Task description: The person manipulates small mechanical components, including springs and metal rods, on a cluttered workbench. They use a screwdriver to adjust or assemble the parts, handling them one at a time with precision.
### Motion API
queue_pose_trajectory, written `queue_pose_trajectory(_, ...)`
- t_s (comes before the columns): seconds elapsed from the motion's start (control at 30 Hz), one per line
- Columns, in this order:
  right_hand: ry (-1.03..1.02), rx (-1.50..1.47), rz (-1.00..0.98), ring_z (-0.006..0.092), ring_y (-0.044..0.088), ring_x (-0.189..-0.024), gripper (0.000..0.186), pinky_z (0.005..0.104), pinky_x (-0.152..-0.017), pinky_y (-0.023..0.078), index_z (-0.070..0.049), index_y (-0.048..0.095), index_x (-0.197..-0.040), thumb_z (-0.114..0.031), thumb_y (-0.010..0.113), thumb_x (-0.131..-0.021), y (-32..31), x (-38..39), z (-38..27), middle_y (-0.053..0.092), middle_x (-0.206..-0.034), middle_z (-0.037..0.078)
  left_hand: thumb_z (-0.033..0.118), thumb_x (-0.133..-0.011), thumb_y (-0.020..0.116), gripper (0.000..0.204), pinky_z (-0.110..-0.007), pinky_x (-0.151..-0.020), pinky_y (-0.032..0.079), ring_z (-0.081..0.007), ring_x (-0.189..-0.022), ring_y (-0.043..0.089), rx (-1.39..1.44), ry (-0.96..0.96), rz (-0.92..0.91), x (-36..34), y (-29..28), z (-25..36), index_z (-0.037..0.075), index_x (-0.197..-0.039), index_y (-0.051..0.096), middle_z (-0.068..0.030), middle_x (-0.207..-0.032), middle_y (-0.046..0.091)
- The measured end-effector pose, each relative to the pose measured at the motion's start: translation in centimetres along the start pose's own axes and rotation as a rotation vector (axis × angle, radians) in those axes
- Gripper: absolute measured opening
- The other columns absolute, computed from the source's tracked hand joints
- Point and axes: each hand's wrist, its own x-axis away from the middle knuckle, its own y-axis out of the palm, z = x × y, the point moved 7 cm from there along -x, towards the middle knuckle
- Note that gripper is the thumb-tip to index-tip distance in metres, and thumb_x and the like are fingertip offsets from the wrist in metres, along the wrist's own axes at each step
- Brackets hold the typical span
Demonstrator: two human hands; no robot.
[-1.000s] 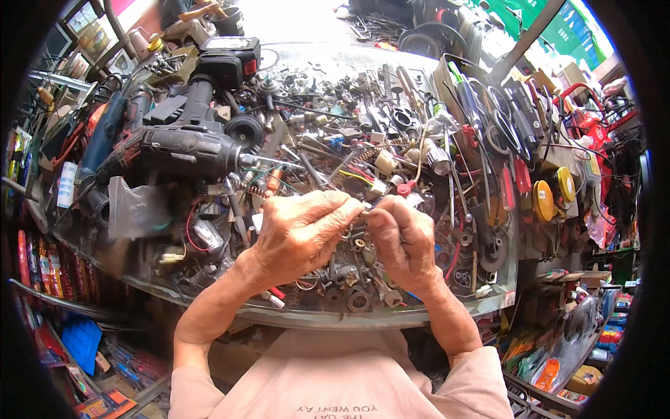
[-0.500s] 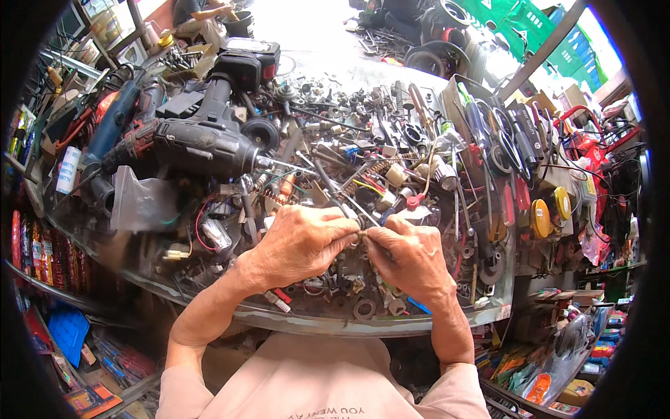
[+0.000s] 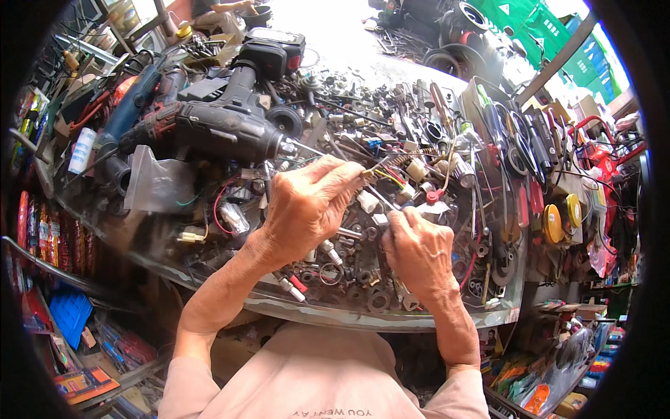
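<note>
Together, left fingers [image 3: 347, 171] on brownish piece [image 3: 366, 172]

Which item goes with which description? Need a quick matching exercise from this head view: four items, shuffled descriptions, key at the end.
Items
1. left hand
2. drill
3. plastic bag
4. two round discs

Descriptions
A. clear, nearer the wearer than the drill
B. yellow, at the right
C. pinching a small brownish piece
D. dark, bit pointing right

Pairs: 1-C, 2-D, 3-A, 4-B
</note>
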Motion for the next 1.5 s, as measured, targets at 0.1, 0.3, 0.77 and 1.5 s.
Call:
queue_pose_trajectory(0.1, -0.034, -0.059, 0.119, 0.0294, 0.068, -0.073, 0.021, 0.0429, -0.06, 0.049, -0.008, 0.066, -0.106, -0.014, 0.072, -0.086, -0.8, 0.2, 0.2, 0.064, -0.089, 0.009, -0.004, -0.085, 0.076, 0.021, -0.035, -0.064, 0.057, -0.0298, -0.074, 0.072, 0.072, -0.004, 0.098, -0.9, -2.9, 1.4, -0.001, -0.106, 0.073, -0.0161, -0.091, 0.072)
queue_pose_trajectory(0.3, -0.382, -0.26, 0.343, 0.0271, 0.067, -0.074, 0.034, 0.0372, -0.06, 0.055, -0.005, 0.071, -0.106, -0.009, 0.083, -0.074, -3.6, 0.3, -3.7, 0.066, -0.096, 0.009, -0.006, -0.088, 0.075, 0.019, -0.029, -0.06, 0.053, -0.0202, -0.067, 0.068, 0.19, -0.324, 0.106, 3.6, -7.1, 3.4, -0.003, -0.106, 0.074, -0.0135, -0.084, 0.072)
queue_pose_trajectory(0.77, -0.295, -0.033, 0.204, 0.0369, 0.054, -0.125, 0.035, 0.054, -0.104, 0.039, -0.011, 0.074, -0.112, -0.012, 0.079, -0.078, -0.9, 0.1, -2.0, 0.061, -0.135, 0.016, 0.003, -0.095, 0.073, 0.018, -0.025, -0.053, 0.054, -0.0134, -0.061, 0.069, 0.396, -0.714, 0.156, 13.1, -3.1, 1.6, -0.005, -0.11, 0.072, -0.0103, -0.089, 0.072)
queue_pose_trajectory(1.5, -0.291, -0.343, -0.11, 0.0269, 0.069, -0.078, 0.043, 0.0392, -0.065, 0.056, -0.009, 0.071, -0.115, -0.004, 0.082, -0.074, -3.4, 8.5, -2.8, 0.067, -0.102, 0.012, 0.003, -0.1, 0.066, 0.019, -0.025, -0.057, 0.055, -0.0132, -0.061, 0.065, 0.592, -0.761, 0.419, 13.8, -4.0, 1.3, -0.01, -0.114, 0.069, -0.0159, -0.092, 0.073)
